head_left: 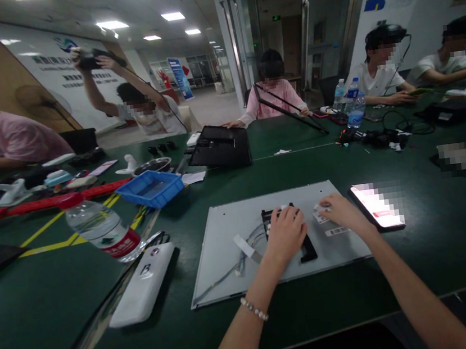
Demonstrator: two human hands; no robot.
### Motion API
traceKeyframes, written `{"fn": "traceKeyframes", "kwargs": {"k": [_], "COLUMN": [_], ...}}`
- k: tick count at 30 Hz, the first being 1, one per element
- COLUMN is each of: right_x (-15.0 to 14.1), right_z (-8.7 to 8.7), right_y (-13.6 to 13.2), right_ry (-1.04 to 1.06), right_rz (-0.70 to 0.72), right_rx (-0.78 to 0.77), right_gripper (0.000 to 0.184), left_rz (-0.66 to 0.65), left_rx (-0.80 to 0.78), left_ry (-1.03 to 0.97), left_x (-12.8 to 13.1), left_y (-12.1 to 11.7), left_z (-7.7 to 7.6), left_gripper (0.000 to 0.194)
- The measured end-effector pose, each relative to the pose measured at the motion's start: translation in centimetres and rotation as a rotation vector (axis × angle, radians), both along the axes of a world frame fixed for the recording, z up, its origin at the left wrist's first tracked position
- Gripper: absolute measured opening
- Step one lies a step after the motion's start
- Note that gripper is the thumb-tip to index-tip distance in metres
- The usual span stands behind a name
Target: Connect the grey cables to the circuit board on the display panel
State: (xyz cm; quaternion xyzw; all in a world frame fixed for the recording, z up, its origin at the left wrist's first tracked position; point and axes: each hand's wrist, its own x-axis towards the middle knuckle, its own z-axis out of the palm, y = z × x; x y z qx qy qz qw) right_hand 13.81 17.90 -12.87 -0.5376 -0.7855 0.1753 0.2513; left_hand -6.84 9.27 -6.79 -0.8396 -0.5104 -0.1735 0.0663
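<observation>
My left hand (285,232) is right over the black bracket (309,252), fingers curled down across it, and from here I cannot tell whether they grip it or simply rest there. The bracket sits on the pale flat panel (219,238), which lies on the green worktop (441,245) under both my hands. Over to my right hand (343,213) now: fingers bent, tips drawn close together at a small pale piece (321,217) above the panel, and whether they pinch it I cannot tell. Just below those fingers, a barcode label (337,231) on the panel!

Left of my left hand, thin grey cables (241,265) trail across the panel towards its near left corner, a white strip (246,246) crossing them. A beaded bracelet (254,309) circles my left wrist. Just beside my right wrist, outside the panel, there's a phone (373,208) with its screen lit. Well to the left of my left hand lies a white power bank (145,287), with a red-capped bottle (108,229) tilted just behind it and a blue tray (151,198) farther out. And straight ahead, beyond both hands, a co-worker in pink (286,91) sits behind a black frame (288,110).
</observation>
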Motion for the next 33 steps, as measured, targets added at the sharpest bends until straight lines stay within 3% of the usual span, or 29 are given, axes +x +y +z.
{"fn": "traceKeyframes", "kwargs": {"k": [3,8,11,13,15,17,23,33], "right_x": [-0.3,-1.0,-1.3,-1.6,-2.0,-2.5,-3.0,-3.6], "right_z": [-0.3,-0.4,-0.4,-0.3,-0.1,0.2,0.7,0.2], "right_y": [0.0,0.2,0.0,-0.2,-0.5,-0.9,-1.8,-2.0], "right_ry": [0.005,0.074,0.228,0.392,0.54,0.607,0.579,0.59], "right_rz": [-0.01,-0.011,-0.011,0.003,0.056,0.135,0.276,0.288], "right_rx": [0.002,-0.028,-0.075,-0.159,-0.277,-0.354,-0.426,-0.408], "right_gripper": [0.018,0.012,0.013,0.024,0.032,0.028,0.019,0.016], "left_rz": [-0.01,0.008,0.027,0.065,0.113,0.145,0.139,-0.026], "left_rx": [-0.019,-0.061,-0.08,-0.088,-0.098,-0.11,-0.11,-0.094], "left_ry": [0.013,-0.036,-0.089,-0.127,-0.159,-0.179,-0.159,-0.06], "left_x": [0.1,-0.2,-0.2,-0.3,-0.5,-0.7,-0.9,-0.5], "left_y": [-0.5,-0.5,-0.4,-0.3,-0.3,-0.3,-0.3,-0.8], "left_z": [-1.0,-1.4,-1.5,-1.5,-1.6,-1.7,-2.1,-1.5], "left_gripper": [0.021,0.02,0.023,0.025,0.028,0.029,0.031,0.033]}}
